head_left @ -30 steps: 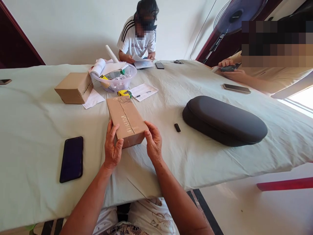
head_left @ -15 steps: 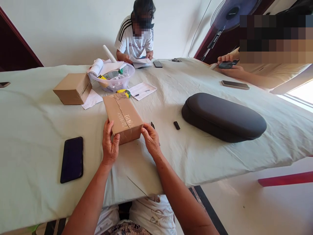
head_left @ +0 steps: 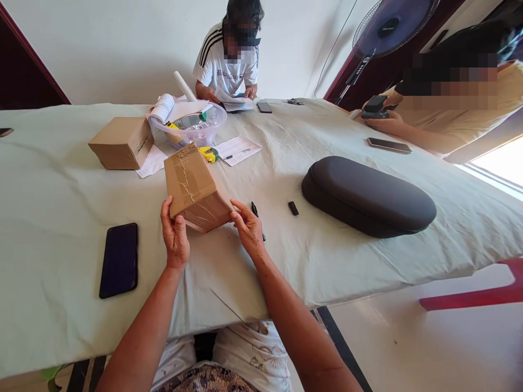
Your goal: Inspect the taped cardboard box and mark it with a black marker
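Observation:
Between my two hands is a taped cardboard box [head_left: 194, 188], tilted over to the left above the cloth-covered table [head_left: 347, 272]. My left hand [head_left: 175, 237] grips its near left corner, thumb on the near face. On the right, my right hand [head_left: 247, 226] pinches the lower right edge with thumb and fingers. Just beside that hand lies a black marker [head_left: 258, 220], partly hidden by it. The marker's black cap [head_left: 293, 208] is a little farther right. Behind the box, a yellow tape measure [head_left: 210, 154] is partly covered.
A second cardboard box [head_left: 118, 144] stands back left by a filled plastic basin [head_left: 216, 122]. A phone [head_left: 119, 260] lies left, a dark oval case [head_left: 368, 196] right, a printed sheet [head_left: 239, 149] behind. One person [head_left: 229, 71] holds papers; another [head_left: 457, 120] holds a dark device.
The box has been tipped to its left, its right side raised and now showing. Both hands have shifted slightly left with it. The person at right has moved the dark device.

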{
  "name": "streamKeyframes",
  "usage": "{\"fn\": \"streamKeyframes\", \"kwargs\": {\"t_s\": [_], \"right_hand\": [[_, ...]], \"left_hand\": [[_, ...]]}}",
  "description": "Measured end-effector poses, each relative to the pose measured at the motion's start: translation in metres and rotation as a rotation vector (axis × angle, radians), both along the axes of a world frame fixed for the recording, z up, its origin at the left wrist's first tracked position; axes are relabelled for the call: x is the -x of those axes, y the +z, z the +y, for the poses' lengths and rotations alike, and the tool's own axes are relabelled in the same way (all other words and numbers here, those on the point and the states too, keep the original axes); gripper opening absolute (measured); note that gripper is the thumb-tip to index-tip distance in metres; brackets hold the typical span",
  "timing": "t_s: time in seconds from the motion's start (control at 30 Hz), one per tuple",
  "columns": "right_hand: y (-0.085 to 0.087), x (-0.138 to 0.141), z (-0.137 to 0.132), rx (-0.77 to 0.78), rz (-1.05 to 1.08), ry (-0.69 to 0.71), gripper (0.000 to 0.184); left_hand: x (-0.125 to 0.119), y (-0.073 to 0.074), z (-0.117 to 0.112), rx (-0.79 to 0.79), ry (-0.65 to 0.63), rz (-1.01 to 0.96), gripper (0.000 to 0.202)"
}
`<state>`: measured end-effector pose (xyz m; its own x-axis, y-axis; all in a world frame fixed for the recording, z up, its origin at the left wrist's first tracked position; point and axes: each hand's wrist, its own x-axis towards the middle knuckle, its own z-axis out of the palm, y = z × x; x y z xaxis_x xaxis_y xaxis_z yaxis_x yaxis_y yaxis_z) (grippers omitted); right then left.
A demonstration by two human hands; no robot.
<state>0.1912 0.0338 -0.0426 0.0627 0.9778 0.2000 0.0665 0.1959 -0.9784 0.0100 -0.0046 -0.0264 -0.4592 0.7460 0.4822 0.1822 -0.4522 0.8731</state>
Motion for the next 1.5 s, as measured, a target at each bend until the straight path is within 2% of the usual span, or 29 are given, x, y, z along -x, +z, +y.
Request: {"fn": "streamKeyframes", "kwargs": {"t_s": [0.17, 0.33, 0.53, 0.63, 0.73, 0.87, 0.97, 1.1, 1.27, 1.5], "right_hand": [[0.006, -0.002, 0.000, -0.073, 0.145, 0.034, 0.041], [0.006, -0.007, 0.004, -0.090, 0.231, -0.018, 0.044], [0.001, -0.002, 0.003, -0.119, 0.159, 0.054, 0.055], [0.000, 0.002, -0.002, -0.138, 0.036, 0.113, 0.071], [-0.002, 0.006, -0.006, -0.171, -0.069, 0.077, 0.081], [-0.006, 0.008, -0.007, -0.212, -0.144, -0.035, 0.082], [-0.008, 0.009, -0.006, -0.230, -0.167, -0.087, 0.078], [-0.007, 0.008, -0.006, -0.277, -0.152, -0.070, 0.076], [-0.004, 0.003, -0.006, -0.278, -0.090, -0.003, 0.064], [0.001, -0.001, -0.007, -0.287, -0.039, -0.013, 0.048]], "left_hand": [[0.000, 0.000, 0.000, 0.057, -0.120, -0.220, 0.066], [-0.008, 0.000, -0.001, 0.111, -0.200, -0.323, 0.060], [-0.012, -0.001, 0.002, 0.104, -0.197, -0.428, 0.057], [-0.013, -0.001, 0.001, 0.115, -0.207, -0.458, 0.051], [-0.016, -0.002, -0.001, 0.144, -0.226, -0.409, 0.053], [-0.024, -0.003, -0.006, 0.143, -0.227, -0.229, 0.080], [-0.028, -0.004, -0.009, 0.174, -0.170, -0.135, 0.089], [-0.027, -0.005, -0.009, 0.220, -0.084, -0.104, 0.087], [-0.020, -0.004, -0.006, 0.180, -0.077, -0.107, 0.079], [-0.015, -0.005, -0.005, 0.200, -0.024, -0.100, 0.066]]}}
